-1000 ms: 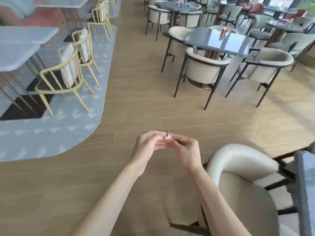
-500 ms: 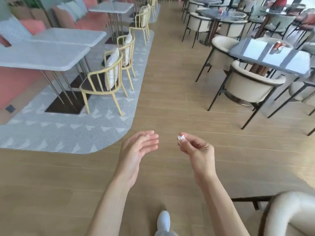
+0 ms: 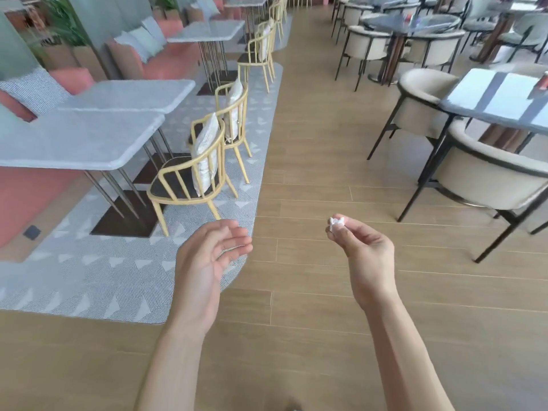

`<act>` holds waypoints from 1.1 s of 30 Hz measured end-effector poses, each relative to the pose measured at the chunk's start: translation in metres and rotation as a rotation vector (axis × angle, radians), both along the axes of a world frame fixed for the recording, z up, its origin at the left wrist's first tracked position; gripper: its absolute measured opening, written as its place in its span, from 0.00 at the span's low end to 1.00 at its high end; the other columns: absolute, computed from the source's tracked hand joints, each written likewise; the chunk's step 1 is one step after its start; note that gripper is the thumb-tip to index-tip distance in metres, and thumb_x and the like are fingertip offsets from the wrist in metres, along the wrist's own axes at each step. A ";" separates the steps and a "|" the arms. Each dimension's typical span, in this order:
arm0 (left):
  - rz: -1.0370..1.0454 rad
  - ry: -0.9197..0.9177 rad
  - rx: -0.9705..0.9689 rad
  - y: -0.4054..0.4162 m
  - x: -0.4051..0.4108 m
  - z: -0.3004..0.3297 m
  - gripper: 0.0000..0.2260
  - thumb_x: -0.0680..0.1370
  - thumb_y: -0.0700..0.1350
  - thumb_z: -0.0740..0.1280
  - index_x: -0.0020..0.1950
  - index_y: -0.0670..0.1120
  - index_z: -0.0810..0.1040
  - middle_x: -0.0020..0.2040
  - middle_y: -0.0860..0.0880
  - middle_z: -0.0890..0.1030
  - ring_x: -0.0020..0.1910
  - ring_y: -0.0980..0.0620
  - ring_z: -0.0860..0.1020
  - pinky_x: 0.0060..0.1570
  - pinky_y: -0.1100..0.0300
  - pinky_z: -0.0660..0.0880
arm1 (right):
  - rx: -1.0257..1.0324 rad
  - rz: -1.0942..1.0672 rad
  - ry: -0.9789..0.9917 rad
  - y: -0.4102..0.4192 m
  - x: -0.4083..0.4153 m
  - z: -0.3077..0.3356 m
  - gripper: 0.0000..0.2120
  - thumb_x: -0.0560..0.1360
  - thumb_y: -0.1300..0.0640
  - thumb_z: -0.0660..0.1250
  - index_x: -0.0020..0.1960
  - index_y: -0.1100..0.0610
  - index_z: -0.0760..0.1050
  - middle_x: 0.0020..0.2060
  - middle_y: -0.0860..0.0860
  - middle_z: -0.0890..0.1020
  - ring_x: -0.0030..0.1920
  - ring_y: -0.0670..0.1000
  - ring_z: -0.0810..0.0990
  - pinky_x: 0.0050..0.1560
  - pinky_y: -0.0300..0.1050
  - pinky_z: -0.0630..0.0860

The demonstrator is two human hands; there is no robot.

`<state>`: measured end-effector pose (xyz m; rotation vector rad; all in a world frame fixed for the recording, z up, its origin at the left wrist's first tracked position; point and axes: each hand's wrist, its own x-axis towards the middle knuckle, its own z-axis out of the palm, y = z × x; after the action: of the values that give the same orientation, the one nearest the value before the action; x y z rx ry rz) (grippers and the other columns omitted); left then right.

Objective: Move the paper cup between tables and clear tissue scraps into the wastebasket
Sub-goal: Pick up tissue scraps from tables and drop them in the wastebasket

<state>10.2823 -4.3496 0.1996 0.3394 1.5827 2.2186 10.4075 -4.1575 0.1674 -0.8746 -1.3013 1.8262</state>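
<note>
My right hand point(image 3: 363, 250) pinches a small crumpled white tissue scrap point(image 3: 337, 223) between thumb and fingertips, held out over the wooden floor. My left hand point(image 3: 207, 259) hangs beside it, palm turned inward, fingers relaxed and holding nothing. The two hands are apart. No paper cup and no wastebasket show in this view.
A wooden aisle point(image 3: 311, 143) runs ahead. On the left, grey tables point(image 3: 80, 137) and yellow chairs point(image 3: 192, 179) stand on a grey patterned rug point(image 3: 118, 280). On the right are cream armchairs point(image 3: 492, 176) and a dark glossy table point(image 3: 501, 99).
My hands were together around the scrap a second ago; they have parted, the right keeping the scrap. The view has swung left and the near cream chair has left the frame.
</note>
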 end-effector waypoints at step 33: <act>-0.191 0.062 -0.010 0.560 -0.579 0.019 0.10 0.76 0.42 0.67 0.49 0.47 0.88 0.53 0.40 0.87 0.50 0.45 0.85 0.48 0.56 0.82 | 0.199 -0.202 0.179 0.510 -0.559 0.030 0.04 0.78 0.57 0.74 0.52 0.55 0.87 0.40 0.49 0.85 0.38 0.47 0.80 0.55 0.41 0.80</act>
<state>9.7029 -3.7892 0.2184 0.5377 1.5233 2.0728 9.8484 -3.6477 0.1976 -0.6919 -1.2112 1.5507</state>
